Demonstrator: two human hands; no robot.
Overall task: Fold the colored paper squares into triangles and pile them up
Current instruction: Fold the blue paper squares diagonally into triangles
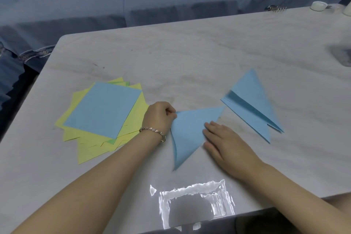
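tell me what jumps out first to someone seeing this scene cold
Two bare hands at centre work a blue paper triangle: the left hand pinches its left corner, and the right hand presses flat on its right side. Left of them lies a fanned stack of yellow squares topped by blue; finished blue triangles sit to the right.

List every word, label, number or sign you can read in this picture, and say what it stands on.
None: no readable text anywhere.
Flat blue paper square atop the yellow paper sheets: blank.
Folded blue paper triangle under both hands: blank.
Pile of folded blue triangles: blank.
Pale marble-look table: only stains and glare.
Small white round object at the far edge: too small to tell.
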